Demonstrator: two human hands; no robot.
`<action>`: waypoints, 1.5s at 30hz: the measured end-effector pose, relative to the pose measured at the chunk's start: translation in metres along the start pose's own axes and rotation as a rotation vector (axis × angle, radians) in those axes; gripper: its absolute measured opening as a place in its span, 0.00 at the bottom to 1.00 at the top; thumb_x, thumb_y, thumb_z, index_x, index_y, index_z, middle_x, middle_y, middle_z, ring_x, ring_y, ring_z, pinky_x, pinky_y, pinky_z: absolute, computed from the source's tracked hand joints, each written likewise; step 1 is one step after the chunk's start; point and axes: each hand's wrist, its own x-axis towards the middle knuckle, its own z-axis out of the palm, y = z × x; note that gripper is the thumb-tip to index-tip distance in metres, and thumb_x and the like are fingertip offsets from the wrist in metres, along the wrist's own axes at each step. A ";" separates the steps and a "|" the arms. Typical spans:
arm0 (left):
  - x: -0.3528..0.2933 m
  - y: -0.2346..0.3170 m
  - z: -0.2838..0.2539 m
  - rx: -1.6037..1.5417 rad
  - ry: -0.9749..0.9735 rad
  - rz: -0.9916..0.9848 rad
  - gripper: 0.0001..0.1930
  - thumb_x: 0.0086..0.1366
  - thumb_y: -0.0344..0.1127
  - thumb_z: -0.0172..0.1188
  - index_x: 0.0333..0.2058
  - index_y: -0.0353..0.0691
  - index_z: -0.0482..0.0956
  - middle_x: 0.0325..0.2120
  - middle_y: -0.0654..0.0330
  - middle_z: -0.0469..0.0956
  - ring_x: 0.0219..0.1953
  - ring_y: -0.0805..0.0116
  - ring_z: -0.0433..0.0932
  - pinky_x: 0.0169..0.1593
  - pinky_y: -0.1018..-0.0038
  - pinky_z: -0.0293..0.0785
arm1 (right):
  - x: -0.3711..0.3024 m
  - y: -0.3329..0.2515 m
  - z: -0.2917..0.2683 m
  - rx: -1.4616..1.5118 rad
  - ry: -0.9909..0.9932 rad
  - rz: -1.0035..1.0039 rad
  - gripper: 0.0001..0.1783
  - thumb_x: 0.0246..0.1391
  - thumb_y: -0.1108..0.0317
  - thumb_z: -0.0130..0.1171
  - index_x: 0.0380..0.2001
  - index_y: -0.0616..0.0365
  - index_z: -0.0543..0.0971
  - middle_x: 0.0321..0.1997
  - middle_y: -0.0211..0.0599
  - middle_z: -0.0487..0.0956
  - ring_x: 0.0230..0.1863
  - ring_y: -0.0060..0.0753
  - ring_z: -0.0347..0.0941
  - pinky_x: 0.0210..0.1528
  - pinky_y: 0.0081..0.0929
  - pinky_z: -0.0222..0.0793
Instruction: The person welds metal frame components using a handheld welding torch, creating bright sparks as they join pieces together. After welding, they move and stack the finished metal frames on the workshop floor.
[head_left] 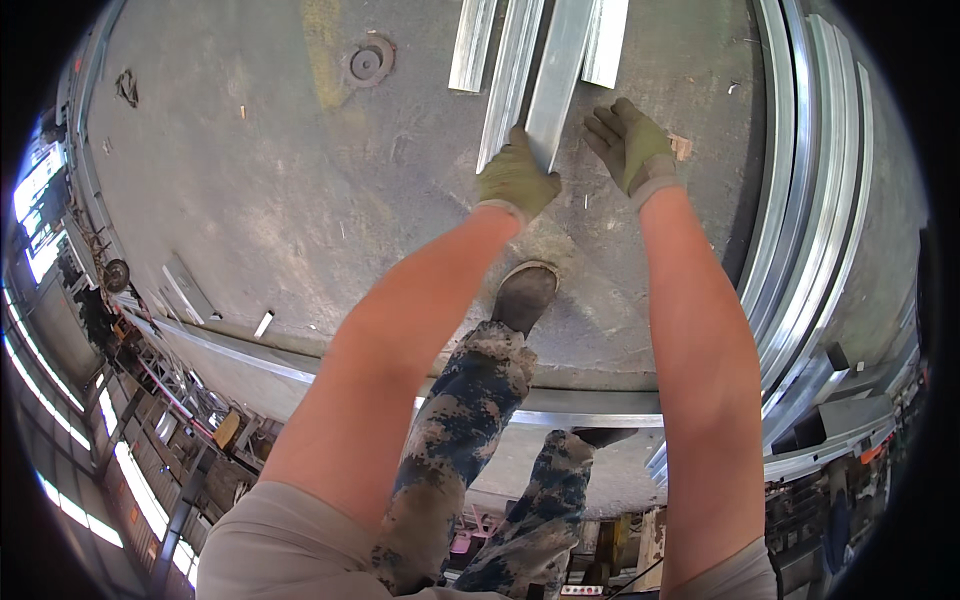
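My left hand (517,180), in an olive work glove, is closed at the near end of a long silvery metal channel (562,85). Its fingers reach into the gap beside a second long channel (512,80), and the thumb lies to the right below the end. My right hand (632,148), gloved the same way, hovers just right of these ends with fingers stretched out and nothing in it. Two shorter-reaching metal pieces flank the pair: one on the left (470,50) and one on the right (605,50). Their far ends run out of view.
Several long metal profiles (815,200) lie along the right side. A metal rail (590,405) crosses behind my front shoe (526,295), between my legs. A round metal fitting (368,62) sits in the concrete floor, and a short metal offcut (188,288) lies at left.
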 end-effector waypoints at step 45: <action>-0.222 0.106 0.098 -0.084 -0.677 0.241 0.30 0.73 0.53 0.66 0.56 0.28 0.80 0.44 0.55 0.84 0.47 0.65 0.83 0.55 0.67 0.78 | -0.282 0.179 -0.238 0.985 0.052 -0.262 0.17 0.68 0.59 0.68 0.48 0.61 0.80 0.45 0.37 0.83 0.46 0.35 0.82 0.53 0.45 0.87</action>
